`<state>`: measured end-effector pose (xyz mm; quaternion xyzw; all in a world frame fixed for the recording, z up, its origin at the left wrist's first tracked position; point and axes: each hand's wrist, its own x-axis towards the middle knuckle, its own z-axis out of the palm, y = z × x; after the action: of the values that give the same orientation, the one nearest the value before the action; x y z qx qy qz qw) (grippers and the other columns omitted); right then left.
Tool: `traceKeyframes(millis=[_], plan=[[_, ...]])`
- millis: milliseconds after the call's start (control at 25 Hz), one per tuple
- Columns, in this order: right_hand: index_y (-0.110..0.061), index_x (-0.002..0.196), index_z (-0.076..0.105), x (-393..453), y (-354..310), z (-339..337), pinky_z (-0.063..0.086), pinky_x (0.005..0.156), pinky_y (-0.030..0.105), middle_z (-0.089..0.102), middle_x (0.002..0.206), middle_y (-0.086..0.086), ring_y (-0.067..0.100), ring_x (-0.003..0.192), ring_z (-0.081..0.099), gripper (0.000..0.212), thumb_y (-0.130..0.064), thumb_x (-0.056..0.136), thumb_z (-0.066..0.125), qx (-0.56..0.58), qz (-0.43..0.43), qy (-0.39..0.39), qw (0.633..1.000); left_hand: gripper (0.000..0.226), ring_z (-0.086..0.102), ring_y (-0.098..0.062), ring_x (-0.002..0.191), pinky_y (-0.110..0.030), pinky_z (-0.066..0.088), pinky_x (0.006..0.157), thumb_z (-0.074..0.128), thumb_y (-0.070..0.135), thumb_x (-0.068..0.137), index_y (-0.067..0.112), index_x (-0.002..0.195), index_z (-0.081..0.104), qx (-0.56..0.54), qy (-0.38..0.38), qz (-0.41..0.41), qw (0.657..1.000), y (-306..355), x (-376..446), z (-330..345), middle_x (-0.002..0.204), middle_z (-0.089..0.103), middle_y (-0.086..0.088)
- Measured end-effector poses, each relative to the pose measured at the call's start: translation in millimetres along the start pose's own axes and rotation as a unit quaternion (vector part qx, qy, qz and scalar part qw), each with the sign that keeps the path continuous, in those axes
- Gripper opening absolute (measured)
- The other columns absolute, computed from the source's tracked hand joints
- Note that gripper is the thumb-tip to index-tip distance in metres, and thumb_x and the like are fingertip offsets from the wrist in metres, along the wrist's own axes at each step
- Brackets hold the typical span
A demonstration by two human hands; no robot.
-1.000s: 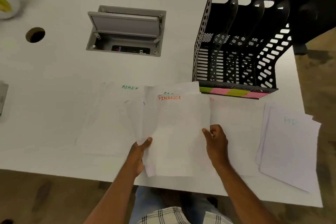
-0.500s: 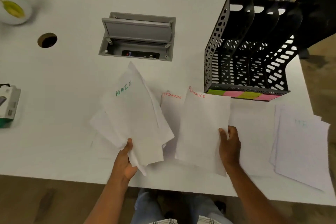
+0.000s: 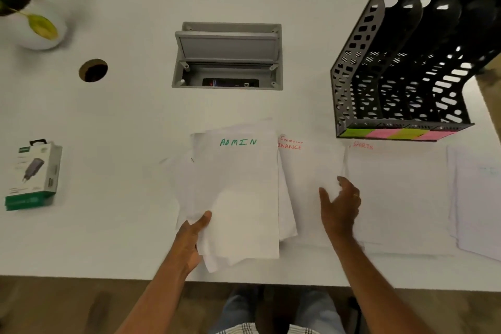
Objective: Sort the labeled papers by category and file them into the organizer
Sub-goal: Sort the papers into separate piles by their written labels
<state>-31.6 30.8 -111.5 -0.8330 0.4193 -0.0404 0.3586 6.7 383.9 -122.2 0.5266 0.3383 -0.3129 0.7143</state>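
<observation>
Head view, nearest the bottom edge of the frame: a person's lap in jeans and a checked shirt hem, with both forearms reaching up over the front edge of the white desk. Low and left of centre, the left hand grips a fanned bundle of sheets at its lower left corner, thumb on top and fingers curled underneath; the top sheet reads ADMIN in green. Right of centre, the right hand is over the FINANCE stack, fingers loosely spread and holding nothing — whether the hand touches the paper I cannot tell. That stack lies flat on the desk, its left edge tucked under the held bundle, red lettering at its top. Just to its right lies the SPORTS stack, also lettered in red, and at the right edge of the frame another stack of papers whose label is too faint to read.

At mid left sits a boxed charger, well apart from the papers. Farther up, the black mesh organizer stands at the upper right — green and pink sticky labels along its front lip, its slots dark. In the upper centre an open grey cable box is set into the desk, a round grommet hole to its left, and a potted plant in the upper left corner.
</observation>
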Motion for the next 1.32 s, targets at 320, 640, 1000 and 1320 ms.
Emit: traceKeyframes(millis=[320, 640, 1000, 1320], plan=[[-0.033, 0.124, 0.038, -80.1, -71.5, 32.4, 0.045, 0.075, -0.001, 0.044, 0.118, -0.020, -0.018, 0.106, 0.048, 0.049, -0.031, 0.089, 0.073, 0.133, -0.074, -0.075, 0.985, 0.069, 0.068, -0.038, 0.114, -0.057, 0.056, 0.093, 0.088, 0.029, 0.073, 0.017, 0.135, 0.060, 0.023, -0.023, -0.033, 0.999, -0.8, 6.9, 4.4, 0.121, 0.075, -0.011], [-0.030, 0.127, 0.052, -97.1, -64.7, 50.0, 0.038, 0.086, 0.007, 0.054, 0.123, -0.015, -0.003, 0.108, 0.051, 0.047, -0.045, 0.087, 0.071, 0.180, 0.014, -0.099, 0.979, 0.072, 0.072, -0.033, 0.108, -0.053, 0.060, 0.085, 0.093, 0.024, 0.065, 0.023, 0.130, 0.062, -0.015, -0.061, -0.020, 0.998, 8.6, 3.2, -12.6, 0.122, 0.074, -0.012], [-0.038, 0.105, 0.064, -90.4, -72.2, 61.6, 0.059, 0.086, 0.026, 0.072, 0.105, -0.019, 0.006, 0.099, 0.069, 0.012, -0.033, 0.095, 0.066, 0.180, -0.041, -0.248, 0.951, 0.067, 0.072, -0.035, 0.109, -0.047, 0.062, 0.081, 0.088, 0.023, 0.075, 0.009, 0.134, 0.060, -0.032, -0.033, -0.040, 0.998, 14.8, 5.3, -32.6, 0.121, 0.073, -0.018], [-0.039, 0.143, 0.039, -82.6, -83.8, 58.3, 0.048, 0.101, 0.021, 0.057, 0.134, -0.023, 0.001, 0.124, 0.055, 0.043, -0.043, 0.101, 0.050, 0.170, -0.054, -0.394, 0.902, 0.053, 0.063, -0.037, 0.122, -0.060, 0.042, 0.111, 0.069, 0.031, 0.089, 0.007, 0.135, 0.060, -0.097, 0.035, -0.040, 0.994, 24.4, 11.7, -39.6, 0.129, 0.069, -0.018]])
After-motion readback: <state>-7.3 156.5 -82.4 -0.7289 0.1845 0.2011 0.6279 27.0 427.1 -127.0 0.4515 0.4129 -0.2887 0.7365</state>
